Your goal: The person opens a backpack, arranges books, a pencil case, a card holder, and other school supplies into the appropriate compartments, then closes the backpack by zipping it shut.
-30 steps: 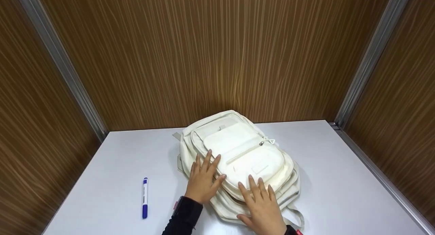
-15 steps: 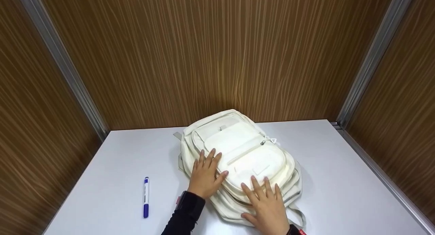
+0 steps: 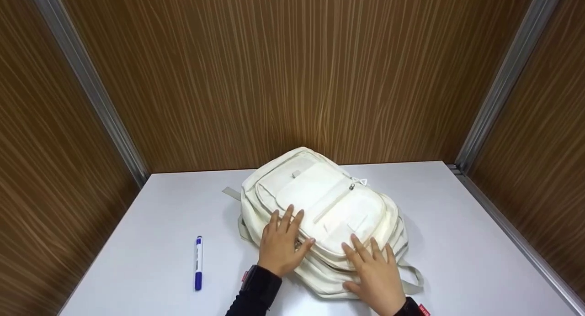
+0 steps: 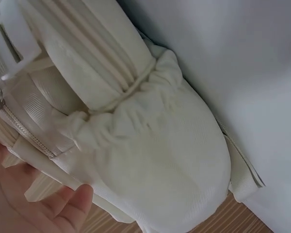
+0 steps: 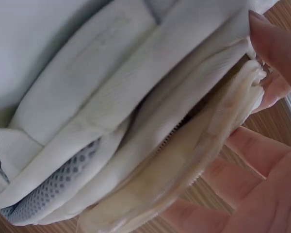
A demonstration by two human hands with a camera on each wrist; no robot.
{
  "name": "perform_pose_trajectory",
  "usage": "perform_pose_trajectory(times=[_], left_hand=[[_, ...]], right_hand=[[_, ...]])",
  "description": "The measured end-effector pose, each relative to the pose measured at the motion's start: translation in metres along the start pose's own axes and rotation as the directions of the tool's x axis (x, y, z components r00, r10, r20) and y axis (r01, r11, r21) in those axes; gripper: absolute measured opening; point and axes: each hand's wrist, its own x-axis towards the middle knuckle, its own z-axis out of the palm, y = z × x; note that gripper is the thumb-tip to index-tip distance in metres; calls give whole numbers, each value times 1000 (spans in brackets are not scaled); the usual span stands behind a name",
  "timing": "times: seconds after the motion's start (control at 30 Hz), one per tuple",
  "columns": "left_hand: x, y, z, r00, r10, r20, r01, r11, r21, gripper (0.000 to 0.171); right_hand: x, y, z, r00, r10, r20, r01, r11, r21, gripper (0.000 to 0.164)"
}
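A cream backpack (image 3: 315, 183) lies front side up and slanted on the white table, its front pocket zipper facing upward. My left hand (image 3: 281, 245) rests spread along its left edge, fingers reaching onto the front pocket. Across the lower end of the bag lies my right hand (image 3: 374, 275), fingers spread over the pocket's rim. In the left wrist view the fingers (image 4: 63, 208) are beside a gathered side pocket (image 4: 145, 141). The right wrist view shows the fingers (image 5: 233, 179) along the pocket's zipped edge (image 5: 184, 160), with grey mesh (image 5: 58, 179) below.
A white marker with blue ends (image 3: 198, 263) lies on the table (image 3: 151, 243) left of the bag. Wood-grain panels (image 3: 292, 78) enclose the table at the back and both sides. A strap (image 3: 415, 279) trails at the bag's lower right.
The backpack has turned slightly, its top end shifting left and its lower strap moving right. Both hands have moved right with it, fingers still spread.
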Motion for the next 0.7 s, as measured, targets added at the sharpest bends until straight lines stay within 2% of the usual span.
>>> perform_pose_trajectory(times=[0.2,0.33,0.47,0.6,0.7], left_hand=[[-8,7,1,1000,-3,-8,3,1000,24,69],[-14,13,1,1000,-2,1,2,998,62,69],[-19,18,1,1000,15,-22,-12,994,105,67],[-25,24,2,999,15,-50,-11,995,96,64],[-29,28,2,999,6,-48,-2,997,81,65]], right_hand=[[1,11,-5,999,45,21,-46,998,35,85],[2,18,-7,998,58,6,-58,997,45,83],[2,25,-6,998,67,-3,-67,996,55,81],[3,32,-4,997,75,-10,-75,995,60,80],[4,35,-2,996,84,-16,-83,995,58,80]])
